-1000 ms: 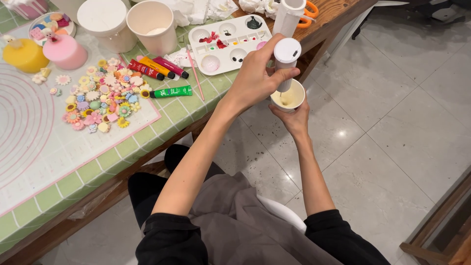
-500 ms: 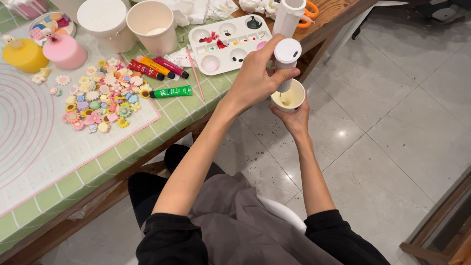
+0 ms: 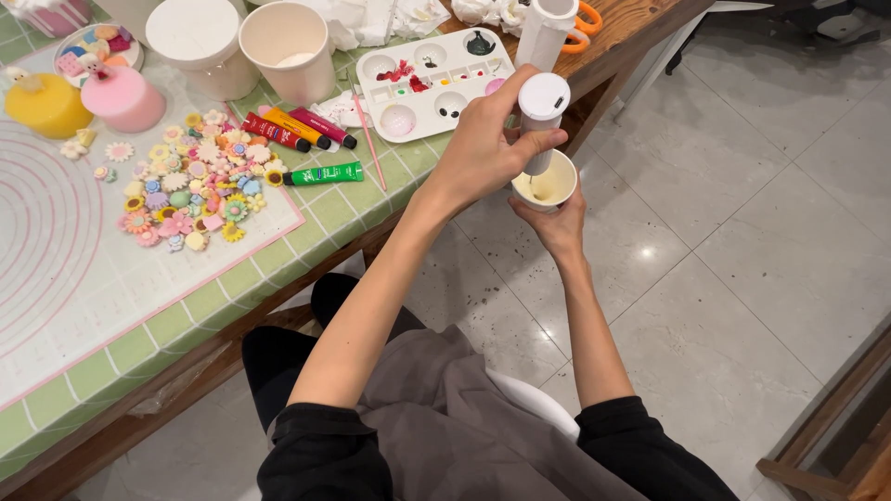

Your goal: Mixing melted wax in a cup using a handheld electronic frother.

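White plastic fills my left hand [image 3: 478, 158]: its fingers are closed around a small upright handheld mixer [image 3: 542, 116] with a round flat top, whose lower end dips into the little paper cup [image 3: 545, 188] that my right hand [image 3: 557, 223] cradles from below, out past the edge of the worktop [image 3: 186, 320] and over the grey tiled floor [image 3: 742, 223]. Cream-coloured liquid sits low in the cup, so I judge the filling done and the stirring under way; nothing there looks poured out or decorated yet. On the green-tiled worktop, four paint tubes lie near the middle: a red tube [image 3: 276, 133], a yellow-orange tube [image 3: 295, 127] and a dark pink tube [image 3: 322, 127] side by side, and a green tube [image 3: 322, 174] just below them, each with a dark cap. Beside them rests a white paint palette [image 3: 436, 88] with red and black dabs in its wells. Two white tubs [image 3: 288, 51] stand behind, and a heap of small pastel flower charms [image 3: 186, 186] lies on the pink-lined mat [image 3: 56, 269]
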